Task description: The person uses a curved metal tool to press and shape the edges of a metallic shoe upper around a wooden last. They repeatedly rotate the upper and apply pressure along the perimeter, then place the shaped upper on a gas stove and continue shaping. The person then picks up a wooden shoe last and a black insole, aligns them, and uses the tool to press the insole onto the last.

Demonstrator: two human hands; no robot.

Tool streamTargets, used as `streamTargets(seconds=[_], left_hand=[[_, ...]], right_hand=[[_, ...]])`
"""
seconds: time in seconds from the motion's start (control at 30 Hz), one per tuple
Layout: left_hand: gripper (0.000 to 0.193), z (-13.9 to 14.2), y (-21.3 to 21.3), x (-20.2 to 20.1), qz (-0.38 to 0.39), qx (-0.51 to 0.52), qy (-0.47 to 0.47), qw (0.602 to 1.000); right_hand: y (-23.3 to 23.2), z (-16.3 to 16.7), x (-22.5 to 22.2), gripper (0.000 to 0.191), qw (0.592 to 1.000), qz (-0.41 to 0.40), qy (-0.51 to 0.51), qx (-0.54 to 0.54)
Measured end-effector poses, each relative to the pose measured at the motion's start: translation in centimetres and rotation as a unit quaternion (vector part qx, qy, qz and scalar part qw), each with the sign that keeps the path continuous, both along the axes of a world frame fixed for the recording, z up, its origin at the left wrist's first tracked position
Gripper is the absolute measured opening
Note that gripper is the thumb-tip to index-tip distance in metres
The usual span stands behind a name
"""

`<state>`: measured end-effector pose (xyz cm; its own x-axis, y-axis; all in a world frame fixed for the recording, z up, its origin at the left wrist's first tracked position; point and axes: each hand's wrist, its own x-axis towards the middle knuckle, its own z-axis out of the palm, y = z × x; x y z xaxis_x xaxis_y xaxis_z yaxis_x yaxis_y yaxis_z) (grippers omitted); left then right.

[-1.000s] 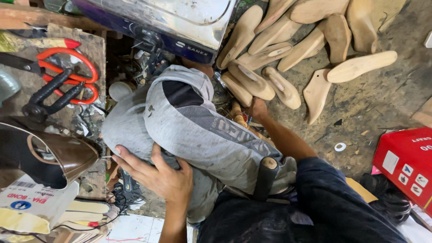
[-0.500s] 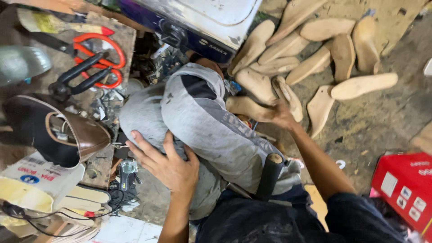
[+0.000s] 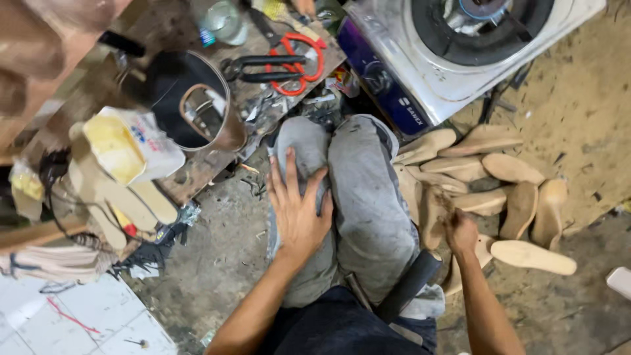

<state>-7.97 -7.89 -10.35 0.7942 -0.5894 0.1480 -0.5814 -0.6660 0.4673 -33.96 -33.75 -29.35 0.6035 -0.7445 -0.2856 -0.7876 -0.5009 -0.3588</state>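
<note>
Right hand (image 3: 459, 230) closed on insole (image 3: 435, 212) | left hand (image 3: 297, 209) flat, empty, on knee (image 3: 309, 197) | insole pile (image 3: 499, 167) beside

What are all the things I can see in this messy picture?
Shoe soles: about a dozen, tan, piled on the floor at right.
Scissors: one, red handles, on the bench up top.
Stove: one, silver, top right.
Shoe: one, dark, on the bench.
Tub: one, white with yellow inside, on the bench at left.
Legs: two, grey trousers, middle.
Left hand: flat on the left knee.
Right hand: blurred, gripping a sole from the pile.
</note>
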Motion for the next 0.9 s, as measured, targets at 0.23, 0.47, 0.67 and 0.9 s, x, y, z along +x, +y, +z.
streamTargets(seconds=[0.23, 0.47, 0.67, 0.9], left_hand=[[0.033, -1.1, -0.5, -0.9, 0.002, -0.273, 0.177, 0.946], [0.075, -1.3, -5.2, -1.8, -0.002, -0.543, 0.605, 0.582], [0.069, -0.6, -4.0, -2.0, -0.007, -0.64, 0.377, 0.669], [0.053, -1.7, 1.4, 4.8, 0.048, -0.683, 0.238, 0.689]], right_hand=[[3.9, 17.8, 2.9, 0.045, 0.938, 0.075, -0.337, -0.033], [9.7, 26.1, 10.3, 0.054, 0.772, 0.167, -0.553, 0.267], [11.8, 22.0, 13.8, 0.075, 0.858, 0.119, -0.397, 0.304], [6.4, 25.5, 14.9, 0.049, 0.878, 0.36, -0.314, 0.035]])
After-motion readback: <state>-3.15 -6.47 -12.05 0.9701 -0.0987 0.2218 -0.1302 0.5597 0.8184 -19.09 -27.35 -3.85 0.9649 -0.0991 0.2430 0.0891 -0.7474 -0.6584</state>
